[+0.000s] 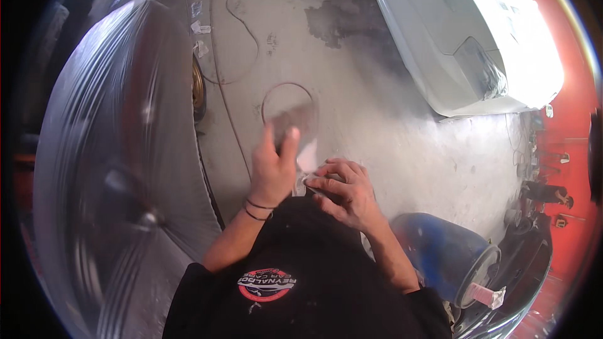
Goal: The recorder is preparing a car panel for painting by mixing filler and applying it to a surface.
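Observation:
My left hand (274, 169), with two thin dark bands at the wrist, is raised in front of my body. Its thumb and fingers close on a flat greyish-brown sheet (299, 120), smeared by motion, whose kind I cannot make out. Just below that sheet is a pale pinkish-white piece (307, 157) between my hands; whether it is part of the sheet is unclear. To its right, my right hand (347, 191) has its fingers curled and pressed together near a small whitish crumpled bit (304, 181). What lies inside those fingers is mostly hidden.
A car under plastic sheeting (119, 119) stands at left, its gold wheel (198, 88) showing. A thin hose (217, 69) loops over the concrete floor (358, 88). At upper right is a white vehicle body (433, 31); a blue barrel (433, 248) lies at lower right.

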`<action>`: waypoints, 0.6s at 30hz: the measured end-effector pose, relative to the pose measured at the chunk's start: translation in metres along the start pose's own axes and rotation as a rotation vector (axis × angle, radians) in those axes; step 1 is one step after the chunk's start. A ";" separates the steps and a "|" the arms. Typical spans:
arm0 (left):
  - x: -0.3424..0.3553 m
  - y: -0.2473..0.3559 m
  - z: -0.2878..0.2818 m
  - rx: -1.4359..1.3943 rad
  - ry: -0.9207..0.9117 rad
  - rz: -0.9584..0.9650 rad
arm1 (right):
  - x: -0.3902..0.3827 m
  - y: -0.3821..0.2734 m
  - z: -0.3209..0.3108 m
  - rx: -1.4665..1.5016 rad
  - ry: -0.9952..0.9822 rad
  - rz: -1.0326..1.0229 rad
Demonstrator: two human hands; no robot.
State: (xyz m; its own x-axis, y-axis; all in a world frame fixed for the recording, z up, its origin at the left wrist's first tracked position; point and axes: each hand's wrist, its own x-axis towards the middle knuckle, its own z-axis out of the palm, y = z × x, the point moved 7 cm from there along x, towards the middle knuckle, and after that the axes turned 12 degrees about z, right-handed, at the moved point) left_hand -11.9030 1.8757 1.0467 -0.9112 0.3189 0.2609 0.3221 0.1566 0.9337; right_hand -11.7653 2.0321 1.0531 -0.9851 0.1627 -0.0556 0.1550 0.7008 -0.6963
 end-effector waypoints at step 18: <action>0.529 -0.175 0.112 -1.056 0.177 -0.801 | 0.618 0.148 -0.164 0.235 -0.147 -0.125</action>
State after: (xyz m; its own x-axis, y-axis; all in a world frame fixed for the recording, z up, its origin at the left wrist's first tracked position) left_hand -12.4121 2.1219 0.9938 -0.8009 0.3424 -0.4913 -0.5920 -0.5762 0.5634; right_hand -12.3387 2.3501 1.0328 -0.9983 -0.0289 -0.0502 0.0275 0.5263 -0.8499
